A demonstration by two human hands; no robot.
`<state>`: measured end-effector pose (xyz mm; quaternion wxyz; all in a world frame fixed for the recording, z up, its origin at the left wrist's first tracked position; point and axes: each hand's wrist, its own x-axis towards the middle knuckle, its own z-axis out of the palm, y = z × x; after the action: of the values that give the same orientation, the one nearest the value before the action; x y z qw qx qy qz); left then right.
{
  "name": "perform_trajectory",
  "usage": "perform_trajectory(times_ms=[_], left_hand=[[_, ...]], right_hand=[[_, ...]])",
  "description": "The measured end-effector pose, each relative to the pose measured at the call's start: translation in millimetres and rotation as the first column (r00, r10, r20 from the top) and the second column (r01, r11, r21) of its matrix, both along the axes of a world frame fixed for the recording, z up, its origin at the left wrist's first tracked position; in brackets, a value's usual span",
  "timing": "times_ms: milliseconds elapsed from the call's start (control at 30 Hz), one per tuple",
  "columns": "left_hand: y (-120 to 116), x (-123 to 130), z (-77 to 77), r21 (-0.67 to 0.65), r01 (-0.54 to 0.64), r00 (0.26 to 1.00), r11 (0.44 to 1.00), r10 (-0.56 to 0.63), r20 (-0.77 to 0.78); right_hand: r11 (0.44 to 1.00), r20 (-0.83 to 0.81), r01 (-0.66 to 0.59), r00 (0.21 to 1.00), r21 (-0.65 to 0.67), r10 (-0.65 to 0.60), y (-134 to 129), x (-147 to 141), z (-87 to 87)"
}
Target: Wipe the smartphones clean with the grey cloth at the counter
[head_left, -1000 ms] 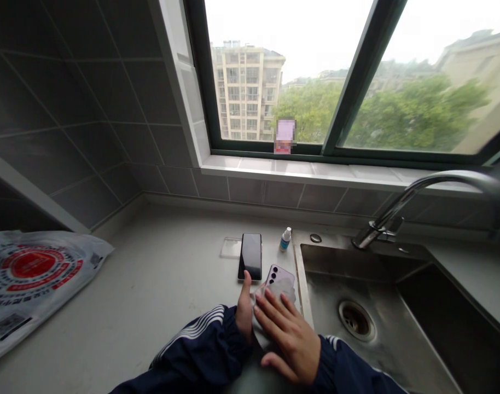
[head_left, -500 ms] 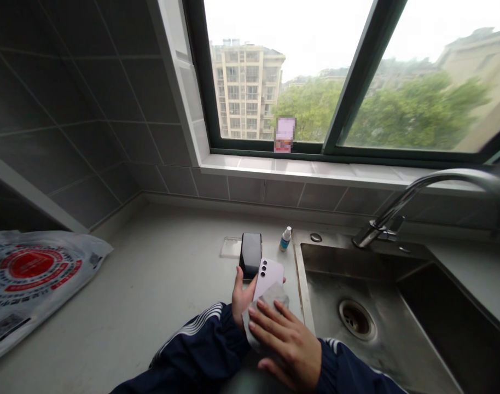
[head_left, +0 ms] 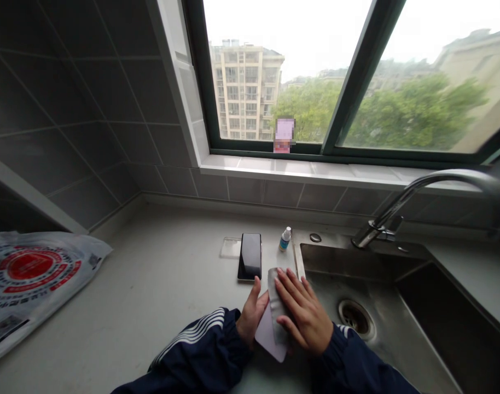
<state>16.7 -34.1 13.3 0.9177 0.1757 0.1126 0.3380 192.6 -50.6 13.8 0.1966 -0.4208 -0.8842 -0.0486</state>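
- The pale purple phone [head_left: 268, 335] is at lower centre of the frame.
- The left hand [head_left: 251, 316] is clamped on its side.
- The right hand [head_left: 305, 314], fingers extended, lies flat over the grey cloth [head_left: 275, 306] covering it.
- Higher, the dark phone [head_left: 250, 257].

Left hand [head_left: 248, 323] grasping, thumb [head_left: 255, 290] raised. Right hand [head_left: 309, 318] palm down, fingers [head_left: 291, 294] extended forward and slightly spread. Both sleeved forearms [head_left: 198, 347] angled inward, hands close together.

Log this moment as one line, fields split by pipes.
left hand: holding lilac phone | right hand: laid on grey cloth over lilac phone | counter: dark-screened phone, small bottle near sink
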Motion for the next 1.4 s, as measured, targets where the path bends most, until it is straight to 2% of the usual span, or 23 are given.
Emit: perform_trajectory(times_ms=[100, 267, 400, 500, 700, 900, 1067, 1300, 1400], left_hand=[[0.2, -0.9, -1.2, 0.021, 0.031, 0.999, 0.999, -0.031, 0.013], [2.9, 1.6, -0.4, 0.037, -0.042, 0.997, 0.998, 0.039, 0.064], [6.5, 1.6, 2.3, -0.067, -0.031, 0.996, 0.997, 0.036, 0.077], [10.7, -0.9, 1.4, -0.167, -0.107, 0.993, 0.980, 0.115, 0.038], [14.4, -4.9, -0.2, -0.182, -0.096, 0.993, 0.979, 0.107, 0.049], [9.0, 0.1, -2.1, -0.101, -0.044, 0.996, 0.994, 0.051, 0.069], [2.8, -1.2, 0.2, -0.002, 0.013, 1.000, 1.000, -0.013, -0.013], [-1.3, -3.9, 5.9, 0.004, 0.092, 0.992, 0.996, -0.091, -0.091], [0.2, -1.4, 3.9, 0.025, 0.031, 0.999, 0.999, -0.031, -0.012]], right_hand=[[0.999, -0.032, 0.026, 0.999, 0.020, -0.026, -0.4, -1.2, -2.0], [1.000, 0.007, 0.014, 1.000, 0.018, -0.014, -4.8, -7.7, -4.8], [0.997, 0.039, -0.076, 0.996, -0.014, 0.076, -13.2, -17.3, -4.9], [0.990, 0.006, -0.138, 0.990, -0.022, 0.138, -20.2, -25.6, -4.3], [0.977, -0.015, -0.211, 0.977, -0.039, 0.211, -24.1, -30.6, -3.9], [0.996, 0.005, -0.076, 0.997, -0.040, 0.076, -10.6, -14.5, -6.3], [1.000, -0.025, 0.017, 1.000, -0.011, -0.018, 0.7, 0.8, -5.0], [0.999, -0.104, 0.048, 0.993, 0.000, -0.048, 1.8, 2.4, -5.8], [0.999, -0.092, 0.043, 0.995, -0.005, -0.044, 0.1, -1.0, -8.5]])
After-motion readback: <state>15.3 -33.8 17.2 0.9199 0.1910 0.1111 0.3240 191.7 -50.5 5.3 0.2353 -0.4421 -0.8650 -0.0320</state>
